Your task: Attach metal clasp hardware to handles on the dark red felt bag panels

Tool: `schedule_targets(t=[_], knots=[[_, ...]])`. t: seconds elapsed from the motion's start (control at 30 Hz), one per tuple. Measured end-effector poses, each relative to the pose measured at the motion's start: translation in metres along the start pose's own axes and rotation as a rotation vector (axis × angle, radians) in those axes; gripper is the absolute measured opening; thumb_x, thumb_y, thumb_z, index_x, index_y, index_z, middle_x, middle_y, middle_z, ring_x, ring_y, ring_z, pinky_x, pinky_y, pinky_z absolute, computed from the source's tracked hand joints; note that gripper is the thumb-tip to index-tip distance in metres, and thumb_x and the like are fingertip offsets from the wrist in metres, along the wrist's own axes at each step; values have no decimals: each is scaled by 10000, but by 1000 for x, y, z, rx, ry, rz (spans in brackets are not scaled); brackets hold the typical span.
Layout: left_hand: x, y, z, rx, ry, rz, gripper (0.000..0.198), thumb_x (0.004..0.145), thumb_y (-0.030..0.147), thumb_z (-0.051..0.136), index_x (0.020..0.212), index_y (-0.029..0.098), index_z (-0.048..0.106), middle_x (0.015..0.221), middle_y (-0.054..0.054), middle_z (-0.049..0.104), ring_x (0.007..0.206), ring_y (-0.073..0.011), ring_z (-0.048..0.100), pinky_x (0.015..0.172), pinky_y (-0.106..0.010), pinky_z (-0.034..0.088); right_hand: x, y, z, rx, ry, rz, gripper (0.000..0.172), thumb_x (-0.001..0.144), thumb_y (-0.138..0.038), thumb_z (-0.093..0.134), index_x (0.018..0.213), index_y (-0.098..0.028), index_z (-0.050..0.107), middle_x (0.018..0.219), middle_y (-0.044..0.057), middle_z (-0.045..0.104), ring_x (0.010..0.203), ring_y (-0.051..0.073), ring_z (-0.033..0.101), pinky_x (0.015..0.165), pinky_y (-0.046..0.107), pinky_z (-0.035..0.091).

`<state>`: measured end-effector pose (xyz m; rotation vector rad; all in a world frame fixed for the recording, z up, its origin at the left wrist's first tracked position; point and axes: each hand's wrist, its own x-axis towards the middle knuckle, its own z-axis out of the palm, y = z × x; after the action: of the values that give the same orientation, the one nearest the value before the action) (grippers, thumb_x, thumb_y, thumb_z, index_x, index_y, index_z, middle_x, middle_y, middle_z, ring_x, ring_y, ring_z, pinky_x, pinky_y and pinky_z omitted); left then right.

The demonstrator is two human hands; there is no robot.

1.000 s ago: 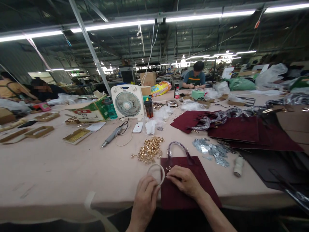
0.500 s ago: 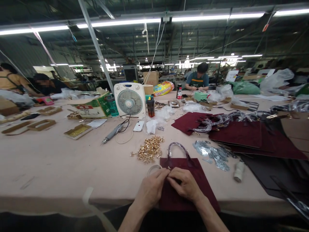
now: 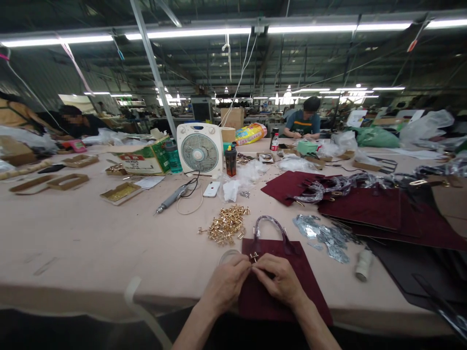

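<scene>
Over the left part of a dark red bag panel (image 3: 299, 291), the fingertips of both hands meet in a pinch. A small gold metal fitting (image 3: 254, 256) sticks up at those fingertips; the parts gripped are hidden by my fingers. My left hand (image 3: 226, 282) is closed, at the panel's left edge. My right hand (image 3: 280, 281), also closed, rests over the panel's middle. A plastic-wrapped handle (image 3: 270, 219) arches from the panel's far edge. A pile of gold fittings (image 3: 226, 224) lies just beyond my left hand. Beside that hand is a pale ring-shaped roll (image 3: 228, 254), partly covered.
Thin silver metal plates (image 3: 324, 236) and a whitish spool (image 3: 363, 265) lie to the right, near stacked dark red panels (image 3: 359, 206). An electric screwdriver (image 3: 171, 198), phone (image 3: 211, 189) and fan (image 3: 200, 150) are farther back. A co-worker (image 3: 302, 121) sits across the table.
The gold fitting shows more clearly above my fingertips, and my left hand has shifted slightly left. The whole view has turned a little to the left.
</scene>
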<state>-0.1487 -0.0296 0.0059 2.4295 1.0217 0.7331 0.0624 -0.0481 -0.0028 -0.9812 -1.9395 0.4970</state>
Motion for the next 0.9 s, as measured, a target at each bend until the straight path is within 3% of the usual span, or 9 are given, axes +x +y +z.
schedule_targets(t=[0.23,0.57,0.77,0.9], knots=[[-2,2,-1,5,2,10,245,1068,206,425,1073,245,667,1075,-34,703,957,-163,686,858,-255,548,-2,9,2,51,19,10,229,994,-300,656,1178,-235,775,1066,97,779,957,232,748,880,350,621],[5,2,-3,-80,9,-10,227,956,137,500,846,225,678,911,-11,719,901,-165,664,835,-258,486,3,1,-2,116,-83,76,138,1014,-254,624,930,-231,732,906,38,733,847,189,705,802,289,562],[17,7,-1,-180,85,-129,238,906,143,539,704,211,646,768,7,690,784,-158,633,748,-256,448,-1,9,3,49,19,-66,174,1021,-181,586,1017,-260,741,954,50,748,888,206,715,825,312,569],[18,13,-8,-215,224,-163,266,969,195,510,774,217,689,819,-12,718,802,-167,651,766,-256,484,-5,12,2,57,187,-65,147,993,-201,634,1033,-268,759,955,61,761,893,229,727,819,335,594]])
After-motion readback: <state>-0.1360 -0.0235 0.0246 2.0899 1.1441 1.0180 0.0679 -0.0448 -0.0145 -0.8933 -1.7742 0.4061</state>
